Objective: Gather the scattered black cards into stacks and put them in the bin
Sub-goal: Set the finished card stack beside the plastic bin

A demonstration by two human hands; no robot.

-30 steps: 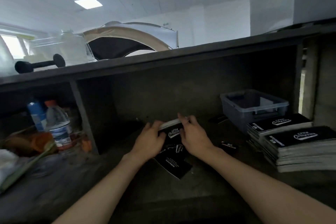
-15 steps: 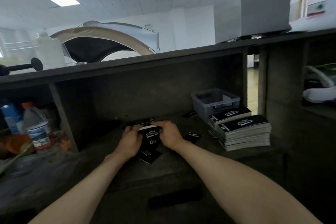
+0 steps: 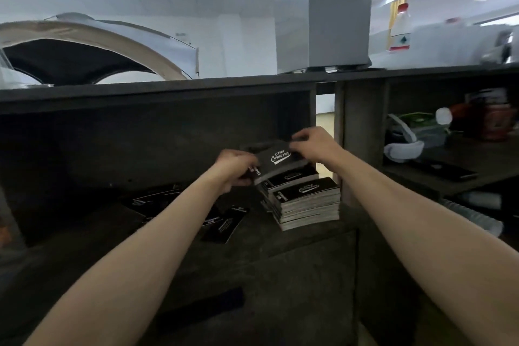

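Both hands hold a small stack of black cards (image 3: pixel 278 161) with white lettering, lifted above the shelf. My left hand (image 3: pixel 234 167) grips its near left end and my right hand (image 3: pixel 311 143) pinches its far right end. Just below and to the right stand two tall stacks of black cards (image 3: pixel 307 203) on the shelf. Several loose black cards (image 3: pixel 224 223) lie scattered on the dark shelf to the left, partly behind my left forearm. The grey bin is hidden behind the held stack and my hands.
A dark upright divider (image 3: pixel 362 135) stands right of the stacks. Beyond it lie a white headset (image 3: pixel 404 149) and a black flat device (image 3: pixel 446 170). A dark slab (image 3: pixel 202 310) lies on the near ledge. The shelf top (image 3: pixel 157 90) overhangs the cubby.
The hands have lifted the gathered cards off the shelf and carried them to the right, over the tall stacks. The view has swung right, so the bottles left the frame.
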